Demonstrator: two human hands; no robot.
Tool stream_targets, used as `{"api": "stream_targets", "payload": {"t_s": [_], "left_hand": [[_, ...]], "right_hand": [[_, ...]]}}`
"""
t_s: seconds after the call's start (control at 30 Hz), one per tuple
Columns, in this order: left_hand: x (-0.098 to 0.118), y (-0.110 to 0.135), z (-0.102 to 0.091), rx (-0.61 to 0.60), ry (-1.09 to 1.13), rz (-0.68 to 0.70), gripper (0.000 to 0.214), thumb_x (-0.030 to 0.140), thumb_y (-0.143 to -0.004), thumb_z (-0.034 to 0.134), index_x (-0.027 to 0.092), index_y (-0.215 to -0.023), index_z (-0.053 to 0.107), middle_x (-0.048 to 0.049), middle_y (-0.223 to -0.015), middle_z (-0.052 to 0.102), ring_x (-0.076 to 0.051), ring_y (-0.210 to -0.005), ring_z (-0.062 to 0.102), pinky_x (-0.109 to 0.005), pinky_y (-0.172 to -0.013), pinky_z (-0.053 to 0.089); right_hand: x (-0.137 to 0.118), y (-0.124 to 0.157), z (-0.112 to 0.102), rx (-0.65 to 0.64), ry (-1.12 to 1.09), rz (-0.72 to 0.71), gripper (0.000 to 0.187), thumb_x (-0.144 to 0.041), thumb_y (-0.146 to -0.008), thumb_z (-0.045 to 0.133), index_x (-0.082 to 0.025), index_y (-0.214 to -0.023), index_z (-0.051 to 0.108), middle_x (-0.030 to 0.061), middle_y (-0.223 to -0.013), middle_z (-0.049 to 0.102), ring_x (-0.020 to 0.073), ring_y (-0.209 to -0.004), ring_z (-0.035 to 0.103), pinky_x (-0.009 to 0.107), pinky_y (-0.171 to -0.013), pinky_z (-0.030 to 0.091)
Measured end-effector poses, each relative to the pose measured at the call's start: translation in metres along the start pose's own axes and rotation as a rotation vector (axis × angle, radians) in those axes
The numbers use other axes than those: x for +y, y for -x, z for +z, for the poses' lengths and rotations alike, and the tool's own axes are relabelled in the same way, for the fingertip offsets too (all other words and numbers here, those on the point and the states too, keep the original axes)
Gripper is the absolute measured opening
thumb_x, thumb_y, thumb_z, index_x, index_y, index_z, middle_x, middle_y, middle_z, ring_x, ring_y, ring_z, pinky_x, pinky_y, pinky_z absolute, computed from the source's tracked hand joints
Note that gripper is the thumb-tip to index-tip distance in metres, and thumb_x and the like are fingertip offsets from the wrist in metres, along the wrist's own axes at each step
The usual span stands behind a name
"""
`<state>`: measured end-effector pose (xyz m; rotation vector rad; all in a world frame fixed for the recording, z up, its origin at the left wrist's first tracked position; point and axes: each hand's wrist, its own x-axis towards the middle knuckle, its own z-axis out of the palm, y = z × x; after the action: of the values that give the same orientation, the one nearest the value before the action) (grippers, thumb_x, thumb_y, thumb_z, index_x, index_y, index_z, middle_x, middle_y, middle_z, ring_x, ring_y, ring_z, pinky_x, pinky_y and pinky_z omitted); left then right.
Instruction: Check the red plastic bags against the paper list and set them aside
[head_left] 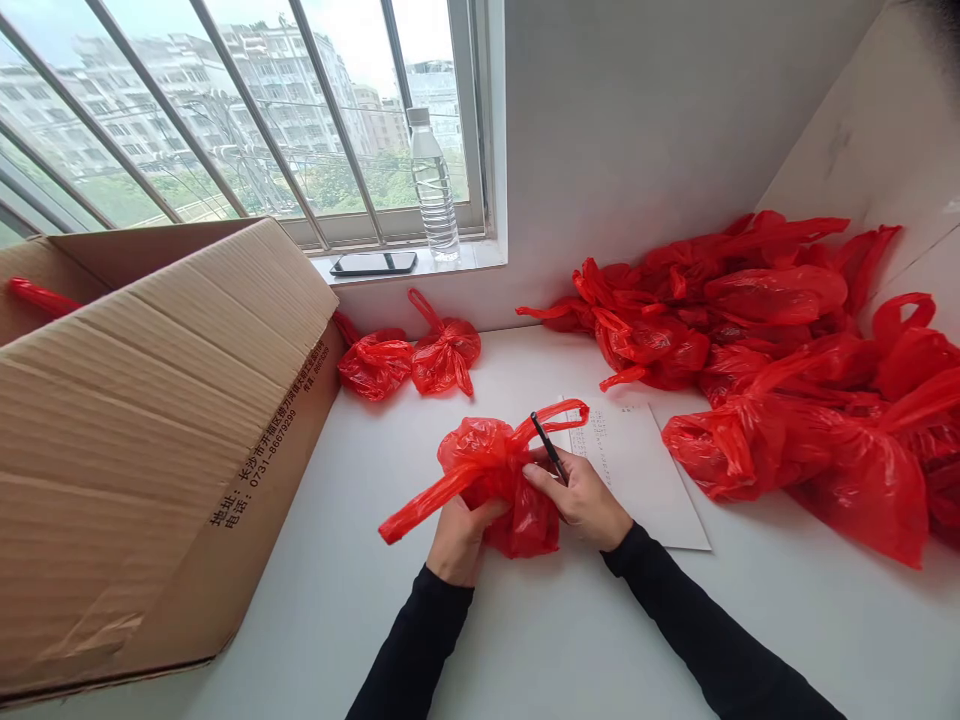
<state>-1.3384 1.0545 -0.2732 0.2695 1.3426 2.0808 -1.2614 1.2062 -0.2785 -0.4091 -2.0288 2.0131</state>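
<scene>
My left hand point(457, 540) clasps the bag point(484, 462) to steady it; my right hand point(583, 500) pinches a pen point(548, 446), paper point(649, 480) just beside

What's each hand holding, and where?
Left hand grips the red plastic bag at its lower left; right hand steadies the bag's right side and holds a black pen by its lower end.

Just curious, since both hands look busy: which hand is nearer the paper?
Right. The right hand, holding a pen, sits at the left edge of the paper; the left hand grips the bag farther left.
</scene>
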Motion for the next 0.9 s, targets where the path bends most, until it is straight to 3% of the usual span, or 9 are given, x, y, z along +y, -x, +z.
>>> {"api": "stream_targets", "payload": {"t_s": [0.1,0.27,0.33,0.43,0.53,0.6,0.7,0.77,0.9], "left_hand": [[0.004,-0.003,0.001,0.109,0.034,0.012,0.034,0.017,-0.063,0.081,0.017,-0.096,0.072,-0.0074,-0.095,0.077,-0.031,-0.100,0.070,-0.041,-0.089,0.054],[0.007,0.001,0.001,0.132,0.081,0.028,0.037,0.022,-0.066,0.081,0.017,-0.101,0.070,-0.0060,-0.097,0.076,-0.025,-0.091,0.071,-0.035,-0.080,0.056],[0.005,0.001,0.001,0.152,0.055,0.032,0.034,0.022,-0.066,0.081,0.017,-0.098,0.069,-0.0030,-0.087,0.074,-0.020,-0.076,0.068,-0.030,-0.068,0.054],[0.009,-0.010,0.001,0.173,-0.062,0.041,0.025,0.023,-0.068,0.076,0.017,-0.089,0.065,0.0002,-0.074,0.067,-0.015,-0.062,0.060,-0.026,-0.059,0.049],[0.024,-0.039,0.005,0.191,-0.259,0.086,0.032,0.022,-0.064,0.073,0.016,-0.094,0.062,-0.0054,-0.086,0.069,-0.021,-0.074,0.065,-0.033,-0.066,0.053],[0.036,-0.060,0.010,0.305,-0.374,0.171,0.048,0.018,-0.063,0.071,0.017,-0.110,0.057,-0.0115,-0.109,0.066,-0.027,-0.095,0.066,-0.041,-0.079,0.055],[0.039,-0.079,0.018,0.458,-0.536,0.337,0.063,0.014,-0.068,0.066,0.021,-0.128,0.048,-0.0142,-0.138,0.052,-0.029,-0.125,0.052,-0.049,-0.107,0.041],[0.027,-0.080,0.022,0.419,-0.794,0.483,0.063,0.016,-0.073,0.065,0.020,-0.134,0.047,-0.0151,-0.141,0.051,-0.031,-0.134,0.045,-0.051,-0.115,0.033],[-0.009,-0.080,0.023,0.121,-1.405,0.668,0.061,0.032,-0.087,0.059,0.020,-0.145,0.047,-0.0161,-0.151,0.048,-0.035,-0.144,0.037,-0.056,-0.118,0.029]], "right_hand": [[-0.001,0.001,0.000,-0.043,0.014,-0.008,0.044,-0.048,-0.086,0.070,-0.019,-0.118,0.064,0.0079,-0.112,0.062,0.0210,-0.097,0.058,0.031,-0.080,0.049],[0.000,0.003,0.007,0.014,0.113,0.012,0.041,-0.045,-0.086,0.070,-0.018,-0.115,0.065,-0.0050,-0.070,0.047,0.0133,-0.063,0.046,0.028,-0.062,0.041],[-0.002,0.004,0.009,0.045,0.104,-0.013,0.040,-0.048,-0.089,0.066,-0.017,-0.113,0.065,-0.0056,-0.067,0.044,0.0131,-0.061,0.044,0.028,-0.061,0.040],[-0.007,0.004,0.009,0.141,0.067,-0.066,0.043,-0.053,-0.091,0.061,-0.018,-0.116,0.066,-0.0008,-0.077,0.055,0.0161,-0.070,0.052,0.029,-0.067,0.044],[-0.008,0.001,0.003,0.304,0.033,-0.103,0.045,-0.055,-0.093,0.057,-0.017,-0.116,0.066,0.0024,-0.081,0.062,0.0201,-0.080,0.061,0.033,-0.079,0.048],[-0.006,-0.003,-0.002,0.393,0.014,-0.115,0.045,-0.055,-0.094,0.055,-0.018,-0.117,0.065,0.0028,-0.080,0.065,0.0213,-0.083,0.063,0.034,-0.083,0.048],[0.000,-0.010,-0.011,0.502,-0.006,-0.120,0.042,-0.055,-0.094,0.054,-0.018,-0.112,0.064,0.0006,-0.074,0.062,0.0185,-0.072,0.059,0.031,-0.073,0.048],[0.004,-0.015,-0.015,0.553,-0.048,-0.110,0.039,-0.055,-0.094,0.055,-0.018,-0.105,0.064,-0.0015,-0.071,0.057,0.0150,-0.061,0.051,0.027,-0.060,0.044],[0.007,-0.020,-0.018,0.622,-0.162,-0.073,0.037,-0.054,-0.092,0.056,-0.019,-0.100,0.061,-0.0034,-0.069,0.052,0.0125,-0.054,0.043,0.024,-0.049,0.035]]}}
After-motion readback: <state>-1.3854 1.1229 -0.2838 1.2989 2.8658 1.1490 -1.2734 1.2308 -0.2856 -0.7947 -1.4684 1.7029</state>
